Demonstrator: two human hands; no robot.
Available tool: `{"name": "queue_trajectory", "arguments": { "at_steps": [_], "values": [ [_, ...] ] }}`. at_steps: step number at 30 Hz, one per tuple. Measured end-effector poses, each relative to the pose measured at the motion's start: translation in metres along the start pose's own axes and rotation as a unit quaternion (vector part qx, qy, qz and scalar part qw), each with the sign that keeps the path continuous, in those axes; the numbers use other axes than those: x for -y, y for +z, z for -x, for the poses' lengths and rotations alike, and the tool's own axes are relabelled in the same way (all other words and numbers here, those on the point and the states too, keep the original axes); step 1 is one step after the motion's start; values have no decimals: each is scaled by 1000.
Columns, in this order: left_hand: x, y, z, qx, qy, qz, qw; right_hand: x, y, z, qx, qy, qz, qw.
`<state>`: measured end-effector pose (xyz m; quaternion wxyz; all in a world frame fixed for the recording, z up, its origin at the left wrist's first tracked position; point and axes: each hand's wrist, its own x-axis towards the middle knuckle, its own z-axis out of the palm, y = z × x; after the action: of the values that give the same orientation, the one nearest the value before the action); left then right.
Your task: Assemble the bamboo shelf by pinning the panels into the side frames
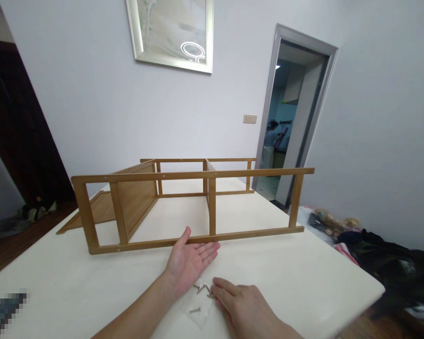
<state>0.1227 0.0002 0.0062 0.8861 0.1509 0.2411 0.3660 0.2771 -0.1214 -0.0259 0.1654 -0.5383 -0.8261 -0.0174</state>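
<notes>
A half-built wooden shelf frame (183,176) lies on its side on the cream table (304,268). My left hand (189,262) rests palm up and open just in front of the frame's lower rail, with nothing in it. My right hand (242,306) lies palm down near the table's front edge, its fingertips touching several small screws (202,288). The screws are scattered on a clear plastic bag (199,313) between the two hands. One screw (194,310) lies apart, closer to me.
A loose wooden panel (99,211) leans off the table at the left behind the frame. Dark clothes and bags (381,256) are piled at the right, below the table edge. Through the open doorway (289,117) a person stands in another room.
</notes>
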Motion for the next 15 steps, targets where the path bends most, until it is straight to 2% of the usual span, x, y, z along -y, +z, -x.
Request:
{"name": "queue_trajectory", "arguments": {
  "at_steps": [4, 8, 13, 15],
  "values": [
    [1, -3, -2, -5, 4, -10, 1000, -1, 4, 17, -12, 9, -20, 1000],
    [1, -5, -6, -25, 6, -14, 1000, -4, 3, 21, -43, 5, -51, 998],
    [1, -4, -8, -30, 2, -15, 999, -19, 6, 4, -203, 49, -109, 972],
    [0, -5, -9, -25, -3, -17, 1000, -28, 7, -9, -223, 42, -140, 964]
  ]
}}
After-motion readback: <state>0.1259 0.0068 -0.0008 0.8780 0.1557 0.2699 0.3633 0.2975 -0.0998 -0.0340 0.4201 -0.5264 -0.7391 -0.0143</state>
